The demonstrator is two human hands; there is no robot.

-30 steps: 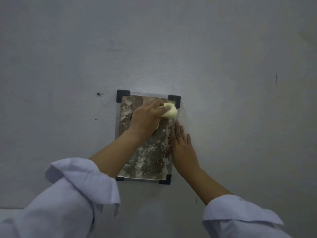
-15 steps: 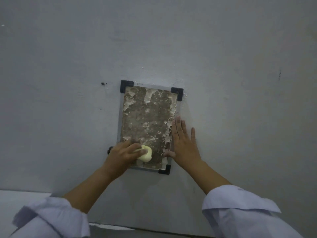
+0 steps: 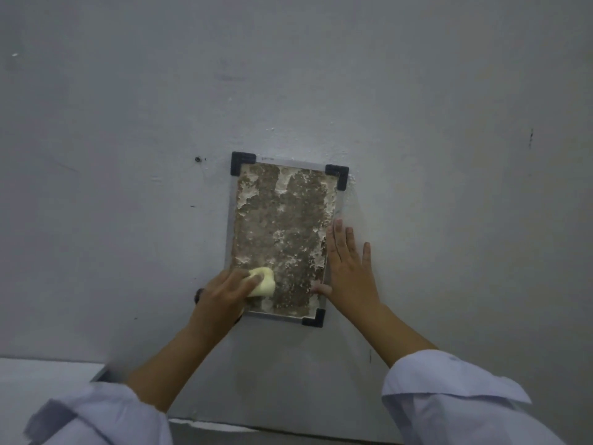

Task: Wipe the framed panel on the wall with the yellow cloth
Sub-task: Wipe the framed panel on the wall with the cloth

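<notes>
Left hand (image 3: 224, 292) clamped on yellow cloth (image 3: 263, 282), pressed at panel (image 3: 282, 232) lower left. Right hand (image 3: 349, 268) flat, fingers spread, bracing panel's right edge. Best: firm overlapping strokes, reach corners.

Person, head view: two bare forearms, left hand (image 3: 224, 292) and right hand (image 3: 351, 271) ungloved; loose pale lavender-white fabric sleeves (image 3: 449, 393) with wide turned-back cuffs pushed up below the elbows; no rings visible
</notes>
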